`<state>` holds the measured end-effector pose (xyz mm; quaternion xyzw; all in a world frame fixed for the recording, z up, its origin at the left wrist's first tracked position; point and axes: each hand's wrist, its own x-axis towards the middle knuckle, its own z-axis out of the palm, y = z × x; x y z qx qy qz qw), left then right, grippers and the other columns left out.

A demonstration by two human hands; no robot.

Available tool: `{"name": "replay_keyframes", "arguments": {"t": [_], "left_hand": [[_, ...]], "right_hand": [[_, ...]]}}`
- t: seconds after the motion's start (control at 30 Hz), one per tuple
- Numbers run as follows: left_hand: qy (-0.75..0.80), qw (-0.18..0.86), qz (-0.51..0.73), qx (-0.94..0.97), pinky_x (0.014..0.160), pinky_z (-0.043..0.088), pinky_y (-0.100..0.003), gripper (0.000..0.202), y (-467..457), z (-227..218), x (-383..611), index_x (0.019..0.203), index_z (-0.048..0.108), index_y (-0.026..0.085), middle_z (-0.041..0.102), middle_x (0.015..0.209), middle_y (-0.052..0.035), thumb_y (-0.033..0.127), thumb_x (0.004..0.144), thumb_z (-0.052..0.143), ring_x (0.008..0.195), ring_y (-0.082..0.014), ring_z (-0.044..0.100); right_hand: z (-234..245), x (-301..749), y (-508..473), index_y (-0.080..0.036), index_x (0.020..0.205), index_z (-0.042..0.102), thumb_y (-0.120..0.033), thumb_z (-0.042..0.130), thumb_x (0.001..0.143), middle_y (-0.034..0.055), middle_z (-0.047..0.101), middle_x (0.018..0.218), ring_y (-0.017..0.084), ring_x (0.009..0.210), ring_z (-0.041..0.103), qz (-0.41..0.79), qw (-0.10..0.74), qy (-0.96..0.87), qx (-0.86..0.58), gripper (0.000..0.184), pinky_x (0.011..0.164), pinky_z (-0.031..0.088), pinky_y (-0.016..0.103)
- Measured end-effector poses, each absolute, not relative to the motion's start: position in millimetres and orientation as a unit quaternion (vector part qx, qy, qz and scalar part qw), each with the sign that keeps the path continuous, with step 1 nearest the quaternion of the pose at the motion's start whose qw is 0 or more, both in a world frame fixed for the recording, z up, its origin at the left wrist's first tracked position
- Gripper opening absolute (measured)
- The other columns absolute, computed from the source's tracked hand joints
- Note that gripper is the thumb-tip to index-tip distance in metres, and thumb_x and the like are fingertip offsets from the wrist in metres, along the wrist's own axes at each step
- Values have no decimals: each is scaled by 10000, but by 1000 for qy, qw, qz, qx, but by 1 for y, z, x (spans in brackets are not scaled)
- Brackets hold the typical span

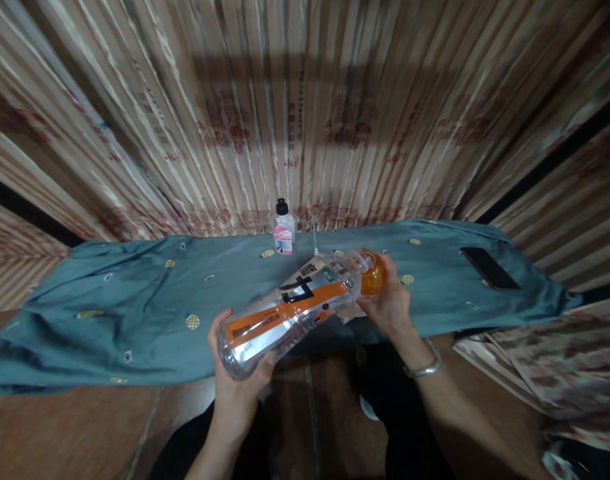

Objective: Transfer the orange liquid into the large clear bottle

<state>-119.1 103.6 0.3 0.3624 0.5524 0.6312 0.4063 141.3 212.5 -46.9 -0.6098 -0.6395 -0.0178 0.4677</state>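
A large clear plastic bottle (289,310) with an orange and silver label is held tilted above the cloth, its base low to the left and its neck up to the right. My left hand (239,393) is wrapped round the base end. My right hand (392,297) grips the translucent orange cap (371,272) at the neck end; whether the cap is loose or screwed down I cannot tell. The inside of the bottle looks see-through. Behind it stands a smaller clear bottle (283,237) with a black top and a pink label.
A blue-green patterned cloth (149,300) covers the long narrow surface. A black phone (489,268) lies at the right. Something pale (352,312) shows partly beneath the held bottle. A thin white stick-like thing (315,237) is near the small bottle. Pleated curtains (295,100) hang behind.
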Motion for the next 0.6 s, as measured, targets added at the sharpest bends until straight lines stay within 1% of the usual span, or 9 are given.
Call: {"name": "replay_keyframes", "arguments": {"t": [0.1,0.23,0.4,0.6], "left_hand": [[558,400,630,363,951,560,-397,912,103,1,-119,1373,426,272,713,1086,-45,476,625,906,989,-251,734],[559,398,630,363,954,559,-398,922,103,3,-119,1372,432,260,713,1092,-51,486,615,909,998,-251,733],[556,401,633,359,917,561,-353,929,103,3,-119,1370,432,264,709,1074,-39,485,610,917,969,-229,729],[560,395,627,372,943,563,-408,937,104,2,-121,1377,429,265,703,1097,-53,506,613,914,1002,-266,729]], "right_hand": [[-47,141,213,-171,1422,476,-533,740,742,178,726,1261,333,1099,744,-18,475,-638,-605,814,928,619,477],[-47,141,212,-189,1421,479,-517,741,748,158,729,1247,323,1090,744,-3,470,-635,-613,793,920,620,468],[-48,143,212,-177,1416,484,-537,771,720,174,729,1261,332,1073,750,-8,472,-634,-613,835,902,627,485],[-47,142,213,-175,1403,498,-564,757,726,168,740,1239,328,1059,759,-21,471,-634,-613,823,881,635,471]]}}
